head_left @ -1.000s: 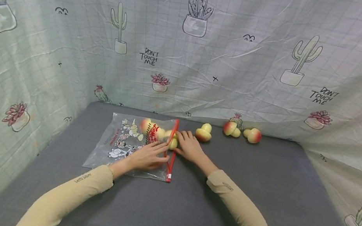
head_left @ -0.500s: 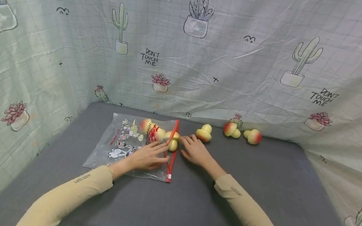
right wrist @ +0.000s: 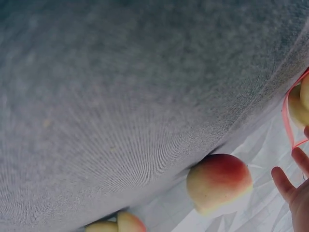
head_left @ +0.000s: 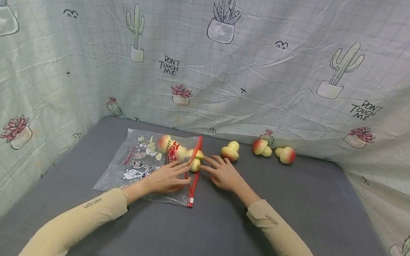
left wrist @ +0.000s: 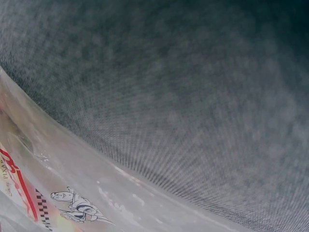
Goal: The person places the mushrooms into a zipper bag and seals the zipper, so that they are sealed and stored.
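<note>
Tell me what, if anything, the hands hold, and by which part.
The right hand holds nothing. The left hand lies on the clear zipper bag at its mouth; whether it grips can't be told.

Wrinkled cactus-print cloth (head_left: 270,71) behind & beside dk gray tbl (head_left: 186,246).

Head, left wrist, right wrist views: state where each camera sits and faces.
Head: worn on the head, looking forward and down at the bag, tabletop, left grip, right grip and sleeves.
Left wrist: worn there, looking at tabletop and printed bag; no body part shows.
Right wrist: worn there, looking across tabletop to mushroom-shaped pieces; right grip's fingers show at the right edge.
Head and right wrist share the right grip, the bag's red edging and mushroom-shaped pieces.
</note>
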{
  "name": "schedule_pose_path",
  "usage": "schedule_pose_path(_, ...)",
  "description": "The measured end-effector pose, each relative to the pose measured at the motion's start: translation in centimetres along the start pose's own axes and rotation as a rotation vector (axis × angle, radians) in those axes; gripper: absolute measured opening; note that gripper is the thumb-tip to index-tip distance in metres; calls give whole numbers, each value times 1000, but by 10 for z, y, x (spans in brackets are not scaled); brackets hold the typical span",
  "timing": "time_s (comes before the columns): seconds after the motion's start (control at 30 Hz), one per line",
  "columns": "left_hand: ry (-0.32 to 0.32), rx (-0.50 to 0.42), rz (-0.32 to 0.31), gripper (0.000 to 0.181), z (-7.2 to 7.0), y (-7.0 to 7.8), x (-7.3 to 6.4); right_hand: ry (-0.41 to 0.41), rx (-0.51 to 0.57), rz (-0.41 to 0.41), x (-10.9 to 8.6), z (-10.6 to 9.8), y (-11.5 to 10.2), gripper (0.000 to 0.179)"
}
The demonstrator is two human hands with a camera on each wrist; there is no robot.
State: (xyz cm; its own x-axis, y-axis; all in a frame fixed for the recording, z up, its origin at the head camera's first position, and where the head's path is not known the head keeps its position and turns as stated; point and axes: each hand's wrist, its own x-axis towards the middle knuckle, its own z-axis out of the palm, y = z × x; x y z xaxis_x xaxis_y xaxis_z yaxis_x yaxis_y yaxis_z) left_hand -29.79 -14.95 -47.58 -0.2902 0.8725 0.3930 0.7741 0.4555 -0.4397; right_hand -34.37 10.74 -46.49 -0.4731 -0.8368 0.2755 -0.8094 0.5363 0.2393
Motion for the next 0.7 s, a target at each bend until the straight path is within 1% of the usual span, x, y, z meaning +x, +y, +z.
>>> schedule_pose_path(0.27,6,-1,7,29,-1,0,1,-12,-14,-2,0,2,0,54)
schedule_pose_path(0.53,-5,-7,9,28,1,1,1,-34,-36,5,4,4,-1,57)
schedule_pose_path(0.7,7,0,23,29,2,0,0,-37,-53,4,7,6,-1,58)
